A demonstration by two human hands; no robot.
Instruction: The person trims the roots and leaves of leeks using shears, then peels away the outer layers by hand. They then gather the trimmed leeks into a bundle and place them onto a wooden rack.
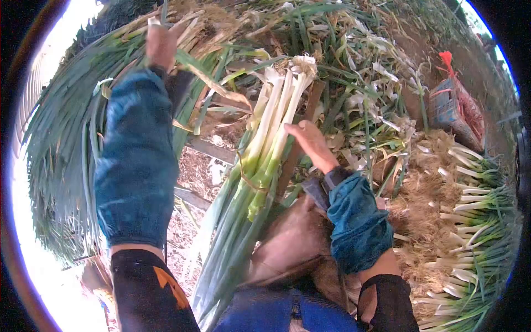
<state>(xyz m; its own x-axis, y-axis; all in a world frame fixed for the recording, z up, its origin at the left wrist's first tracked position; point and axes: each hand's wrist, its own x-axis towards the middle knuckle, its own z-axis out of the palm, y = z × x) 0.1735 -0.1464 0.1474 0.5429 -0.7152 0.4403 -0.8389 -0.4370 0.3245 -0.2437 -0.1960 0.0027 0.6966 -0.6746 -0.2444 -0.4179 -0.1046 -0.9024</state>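
Head camera is looking down at a long bundle of green onions [265, 149] with white stalks and green leaves. The bundle is leaning up from the person's lap, its white root ends pointing to the top. A thin yellowish band is going round its middle. The right hand [312, 145] is touching the bundle's right side, its fingers bending onto the white stalks and pinching them. The left hand [160, 44] is reaching far up, well apart from the bundle, into a big heap of green and dry yellow onion leaves [66, 138]. I cannot tell if it is closing on anything. A pile of white-and-green onions [475, 232] is lying on the right.
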